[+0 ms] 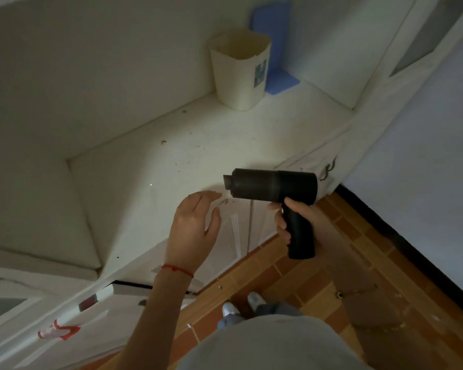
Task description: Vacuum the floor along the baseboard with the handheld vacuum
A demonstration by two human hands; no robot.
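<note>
Handheld vacuum [271,186], gripped, no legible branding

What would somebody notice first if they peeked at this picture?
Probably the black handheld vacuum in the middle, held up in the air by its grip in the right hand. The left hand hangs open beside it. Farther back, a cream bin stands on the white ledge.
</note>
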